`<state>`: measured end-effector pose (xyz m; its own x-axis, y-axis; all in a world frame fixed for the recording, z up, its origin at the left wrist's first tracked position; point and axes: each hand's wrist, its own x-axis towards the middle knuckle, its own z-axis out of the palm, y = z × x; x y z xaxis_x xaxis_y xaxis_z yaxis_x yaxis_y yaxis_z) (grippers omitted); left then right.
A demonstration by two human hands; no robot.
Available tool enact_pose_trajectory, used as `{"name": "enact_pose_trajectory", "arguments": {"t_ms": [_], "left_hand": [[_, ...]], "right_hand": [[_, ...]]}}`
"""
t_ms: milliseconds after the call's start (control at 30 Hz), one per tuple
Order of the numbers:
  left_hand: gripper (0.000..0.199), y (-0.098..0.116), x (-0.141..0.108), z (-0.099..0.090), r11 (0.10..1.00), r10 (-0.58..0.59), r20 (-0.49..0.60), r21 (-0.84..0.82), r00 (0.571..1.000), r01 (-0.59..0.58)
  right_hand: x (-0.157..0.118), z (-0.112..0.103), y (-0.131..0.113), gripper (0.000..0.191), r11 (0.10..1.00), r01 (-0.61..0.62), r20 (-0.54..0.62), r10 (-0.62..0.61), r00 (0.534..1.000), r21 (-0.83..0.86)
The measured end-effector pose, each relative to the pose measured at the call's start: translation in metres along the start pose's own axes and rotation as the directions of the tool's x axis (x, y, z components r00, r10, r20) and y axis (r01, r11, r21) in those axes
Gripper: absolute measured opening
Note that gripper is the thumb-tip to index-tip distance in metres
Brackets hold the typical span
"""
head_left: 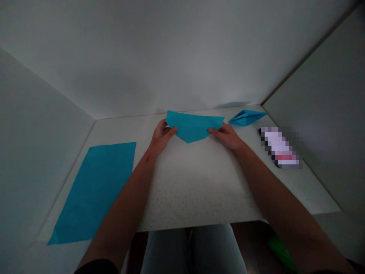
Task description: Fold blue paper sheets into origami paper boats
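A folded sheet of blue paper (pixel 194 125) is held up between both hands near the back of the table. Its top edge is wide and its lower edge comes to a blunt point. My left hand (pixel 162 137) pinches the left side, thumb on the near face and fingers behind. On the right side, my right hand (pixel 227 136) grips it the same way. The fingers behind the paper are partly hidden. Just beyond my right hand lies a folded blue paper boat (pixel 246 118).
A flat sheet of blue paper (pixel 98 190) lies on the left of the white table (pixel 196 190), partly under my left forearm. On the right is a phone (pixel 281 148), its screen blurred out. Walls close in the back and both sides. Something green (pixel 281 251) is below the table.
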<state>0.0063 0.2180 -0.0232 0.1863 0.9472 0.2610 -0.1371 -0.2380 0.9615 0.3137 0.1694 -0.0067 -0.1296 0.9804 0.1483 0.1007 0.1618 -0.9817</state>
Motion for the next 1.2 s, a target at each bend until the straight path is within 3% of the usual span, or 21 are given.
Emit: {"name": "enact_pose_trajectory", "arguments": {"t_ms": [200,700,833,967,1200], "left_hand": [[0.053,0.002,-0.002,-0.004,0.996,-0.038,-0.006,0.08,0.999,0.038],[0.058,0.008,-0.005,0.001,1.0,0.002,-0.013,-0.023,1.0,-0.003],[0.045,0.011,-0.005,-0.002,1.0,0.003,0.01,0.005,1.0,-0.003],[0.031,0.01,-0.002,-0.002,0.999,-0.032,-0.068,0.033,0.997,0.034],[0.038,-0.002,0.001,-0.002,0.999,-0.005,-0.144,0.037,0.99,0.01]], "right_hand": [[0.002,0.001,0.0,0.048,0.999,-0.03,-0.032,0.031,0.999,0.011],[0.007,0.006,0.004,0.055,1.0,-0.01,-0.094,0.011,0.995,0.005],[0.008,0.003,0.006,0.046,1.0,-0.008,-0.094,0.006,0.996,-0.027],[0.008,0.003,0.004,0.045,0.999,0.026,-0.082,-0.028,0.996,-0.022],[0.006,0.005,0.002,0.042,0.998,-0.008,-0.074,0.013,0.997,0.07]]}}
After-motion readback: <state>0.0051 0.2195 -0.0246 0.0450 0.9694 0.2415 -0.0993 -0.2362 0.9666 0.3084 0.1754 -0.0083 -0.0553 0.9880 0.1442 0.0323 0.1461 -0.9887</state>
